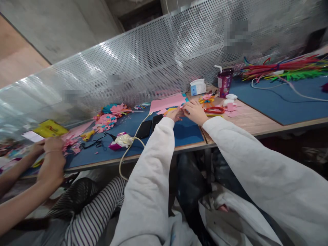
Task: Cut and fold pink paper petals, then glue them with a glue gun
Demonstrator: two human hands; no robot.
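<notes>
My left hand (174, 114) and my right hand (194, 111) meet over the blue table mat (189, 135), their fingertips bent together. Whatever sits between the fingers is too small and hidden to name. Just behind them lies a large pink sheet of paper (166, 102). Yellow paper (171, 109) shows beside my left hand. Red-handled scissors (214, 110) rest to the right of my right hand. Left of my left wrist lie a black phone (144, 129) and a second dark flat item (156, 120).
A co-worker's hands (52, 145) hold a phone (33, 136) at far left. Paper flowers (106, 121) and a white cable (125, 155) lie between us. A tissue pack (198, 87) and purple cup (224, 83) stand behind, before a perforated metal screen (143, 51). Coloured strips (282, 68) lie right.
</notes>
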